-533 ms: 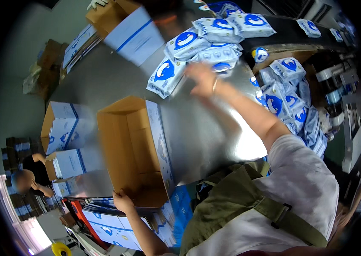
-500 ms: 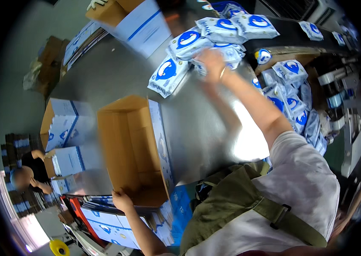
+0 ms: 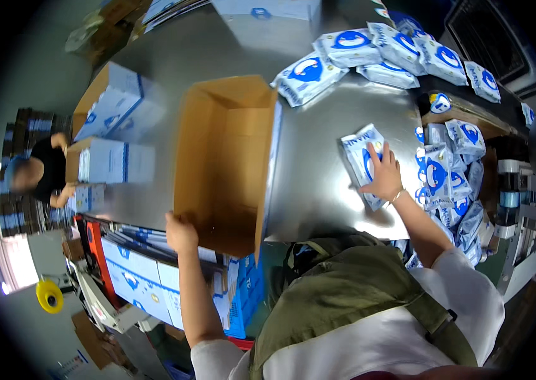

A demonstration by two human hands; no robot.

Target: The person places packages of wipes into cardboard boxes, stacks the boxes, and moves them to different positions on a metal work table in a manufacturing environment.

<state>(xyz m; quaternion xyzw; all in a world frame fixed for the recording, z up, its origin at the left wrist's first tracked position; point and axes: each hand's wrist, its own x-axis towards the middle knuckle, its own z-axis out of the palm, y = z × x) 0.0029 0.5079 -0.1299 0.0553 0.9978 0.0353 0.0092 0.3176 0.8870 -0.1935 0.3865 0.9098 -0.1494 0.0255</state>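
My left hand (image 3: pixel 182 234) is closed on the near left corner of an open cardboard box (image 3: pixel 227 145). The box is brown inside, with a white-and-blue outer wall, and its visible inside holds nothing. Right of it, a soft white-and-blue packet (image 3: pixel 361 152), like a pack of wipes, lies on the metal table (image 3: pixel 318 171). My right hand (image 3: pixel 384 175) rests on that packet with fingers spread, thumb to the left. Beyond, several similar packets (image 3: pixel 309 71) lie in a row, some overlapping, curving toward the far right.
A bin of loose packets (image 3: pixel 439 174) stands right of the table, below a dark conveyor (image 3: pixel 448 85). White-and-blue cartons (image 3: pixel 108 161) line the left edge, where a person (image 3: pixel 46 164) works. Flattened cartons (image 3: pixel 141 269) sit near my left arm. Another box (image 3: pixel 268 19) stands at the far edge.
My right hand has come back from the far pile to a packet lying nearer me on the table. The view has shifted; my left hand stays on the box.
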